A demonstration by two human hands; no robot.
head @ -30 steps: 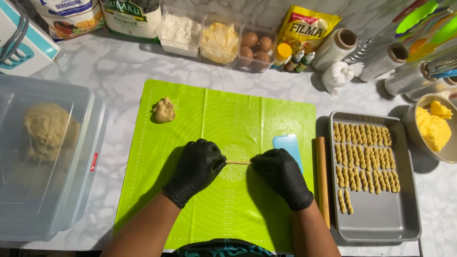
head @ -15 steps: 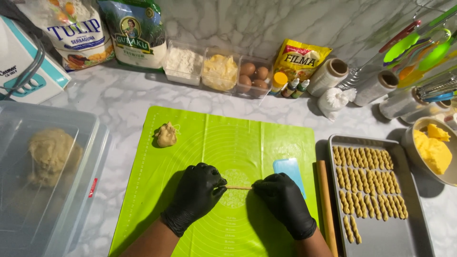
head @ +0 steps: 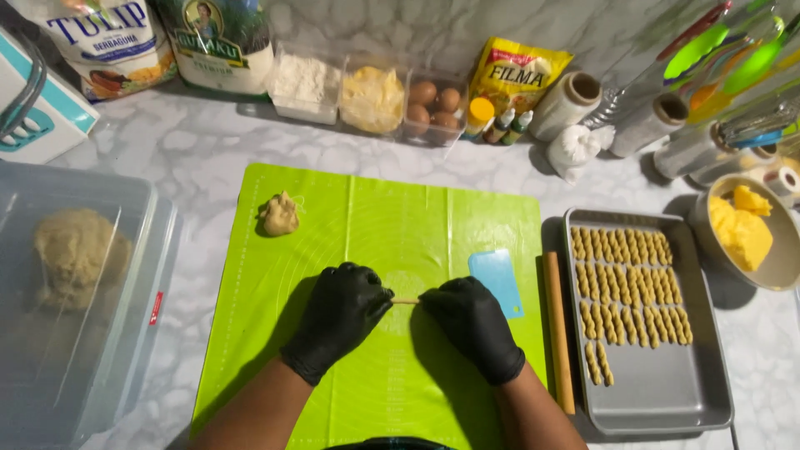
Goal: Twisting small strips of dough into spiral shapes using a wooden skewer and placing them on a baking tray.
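Lime-green silicone, that big mat, fills the middle of the marble counter, and it is mostly bare. To the left, the clear plastic tub holds a large mound of dough, so by my reckoning plenty of work is left. On the right, the grey baking tray carries three rows and the start of a fourth of twisted dough sticks, with its near part unfilled: somewhere past halfway on this tray, I'd judge. A wooden rolling pin lies along the mat's right edge, a pale blue scraper just inside it, and a small dough lump waits at the far left corner. Both black-gloved hands, left hand and right hand, are curled over and pinching the two ends of a thin dough strand stretched between them over the mat. Against a second ago the hands and strand sit just as they did; only the view has tipped forward.
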